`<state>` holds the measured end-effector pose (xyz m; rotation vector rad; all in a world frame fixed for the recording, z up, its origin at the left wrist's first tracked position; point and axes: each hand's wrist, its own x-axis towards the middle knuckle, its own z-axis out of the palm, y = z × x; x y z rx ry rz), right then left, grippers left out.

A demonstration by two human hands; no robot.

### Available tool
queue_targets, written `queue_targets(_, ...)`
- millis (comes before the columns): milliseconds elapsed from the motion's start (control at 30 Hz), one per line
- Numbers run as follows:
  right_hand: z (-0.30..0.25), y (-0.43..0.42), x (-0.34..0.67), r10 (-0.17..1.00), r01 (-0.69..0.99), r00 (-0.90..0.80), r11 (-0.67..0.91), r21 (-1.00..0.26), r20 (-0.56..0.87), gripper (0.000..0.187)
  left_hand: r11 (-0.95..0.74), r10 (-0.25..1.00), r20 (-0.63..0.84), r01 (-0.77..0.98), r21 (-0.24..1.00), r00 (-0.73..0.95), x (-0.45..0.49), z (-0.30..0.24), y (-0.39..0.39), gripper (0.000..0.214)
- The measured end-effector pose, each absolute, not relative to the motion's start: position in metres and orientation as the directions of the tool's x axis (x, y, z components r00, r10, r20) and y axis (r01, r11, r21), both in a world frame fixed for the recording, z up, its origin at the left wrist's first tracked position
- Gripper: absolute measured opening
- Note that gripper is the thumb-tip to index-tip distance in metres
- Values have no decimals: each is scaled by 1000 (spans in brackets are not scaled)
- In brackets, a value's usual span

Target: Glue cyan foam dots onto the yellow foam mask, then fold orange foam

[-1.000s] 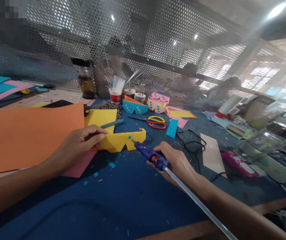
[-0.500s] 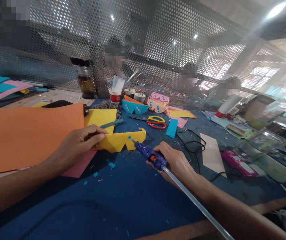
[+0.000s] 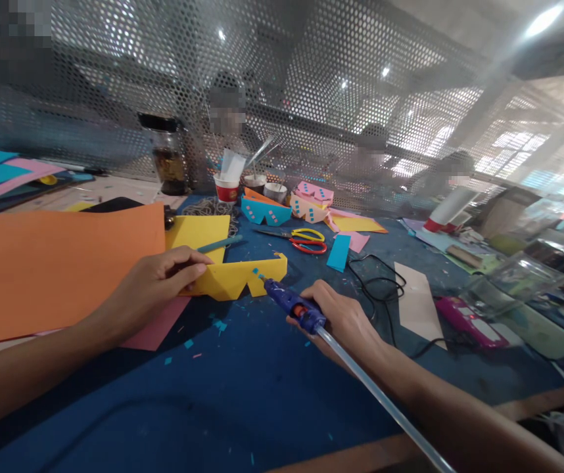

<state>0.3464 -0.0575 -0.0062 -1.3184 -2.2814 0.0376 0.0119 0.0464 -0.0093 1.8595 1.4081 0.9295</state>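
My left hand (image 3: 171,279) pinches the left end of a yellow paper mask (image 3: 227,276) shaped like glasses, held upright over the blue table. In my right hand (image 3: 344,318) is a blue hot glue gun (image 3: 294,305), a long clear glue stick (image 3: 385,397) trailing from its back. The gun's nozzle is at the mask's right half, beside small blue paper squares (image 3: 256,271); whether it touches the paper I cannot tell. A teal pencil-like stick (image 3: 220,244) lies just beyond my left fingers.
Scissors (image 3: 306,240), a folded blue paper strip (image 3: 338,253) and a black cable (image 3: 385,289) lie beyond the gun. Finished-looking blue (image 3: 267,213) and peach masks (image 3: 308,210) stand near paper cups (image 3: 227,188). A large orange sheet (image 3: 60,269) covers the left; a pink power strip (image 3: 472,322) lies right.
Almost nothing differs. The glue gun and my right hand have shifted very slightly to the left; the mask and my left hand keep their place.
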Motion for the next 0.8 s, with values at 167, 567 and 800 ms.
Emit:
queue_targets(167, -7, -57, 345, 821, 808, -397, 525, -267, 411, 29, -234, 970, 155, 537, 810, 188, 13, -8, 46, 45)
queue_targets(567, -5, -58, 343, 824, 805, -396, 524, -279, 406, 25, -217, 972, 145, 467, 857, 186, 16, -4, 41, 43)
queue_targets(800, -7, -56, 343, 817, 810, -387, 523, -267, 427, 28, -225, 971, 154, 480, 848, 183, 17, -3, 41, 43)
